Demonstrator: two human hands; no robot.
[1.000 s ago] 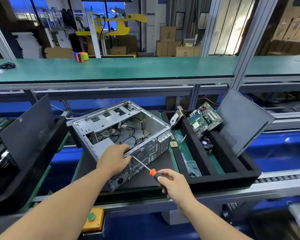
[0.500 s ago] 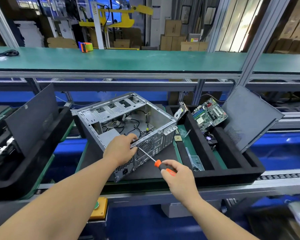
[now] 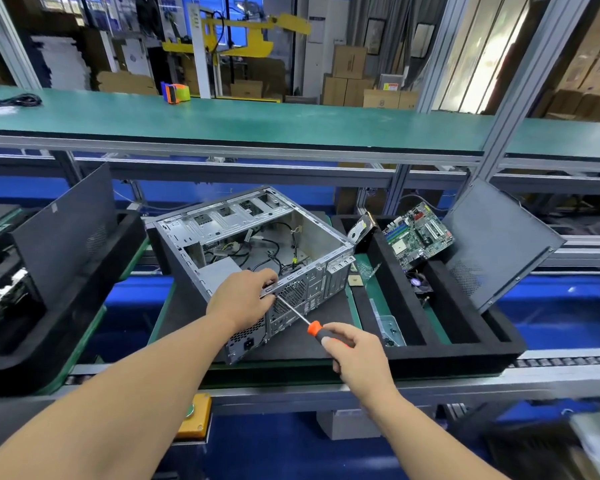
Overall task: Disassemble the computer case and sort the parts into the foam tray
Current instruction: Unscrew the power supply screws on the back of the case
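Orange-handled screwdriver (image 3: 314, 329) stays pinched in your right hand (image 3: 355, 355), tip unmoved at the computer case (image 3: 257, 258) rear. Your left hand (image 3: 241, 297) keeps gripping the rim; that screw likely isn't free yet.

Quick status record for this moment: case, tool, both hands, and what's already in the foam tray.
case: computer case on its side, open side up, cables inside
left hand: left hand grips the case's rear top edge
right hand: right hand holds the screwdriver, tip at the rear panel beside the left hand's fingers
foam tray: foam tray to the right of the case
tray contents: motherboard leaning at the back; side panel propped at the right end
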